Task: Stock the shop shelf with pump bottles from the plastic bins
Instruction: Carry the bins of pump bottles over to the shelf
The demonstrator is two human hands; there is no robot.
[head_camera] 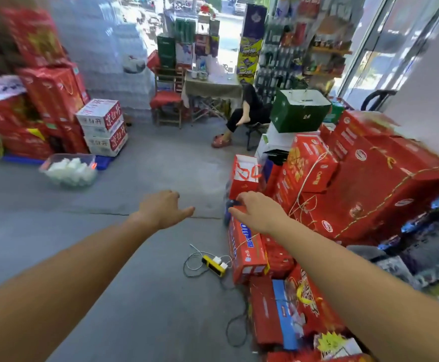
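Left hand (163,209) empty, fingers loose, mid-frame over floor (147,296). Right hand (256,214) beside it, grip unclear: blurred dark thing (232,204) at fingertips. Plastic bin (44,168) of white bottles (69,169) on floor, centre left.

The stack of white cartons (103,126) at the left middle of the frame carries the characters 凉白开 in white on red panels, clearest on the top carton and repeated smaller on its white side and on the cartons beneath. The green carton (300,111) at the upper right has 2 small pale characters on its front, too blurred to make out. The white oval logos on the red cartons (369,178) at the right, the white lettering on the red-and-blue carton (247,246) at lower centre and the print on the yellow display boxes (248,58) at the top cannot be read.
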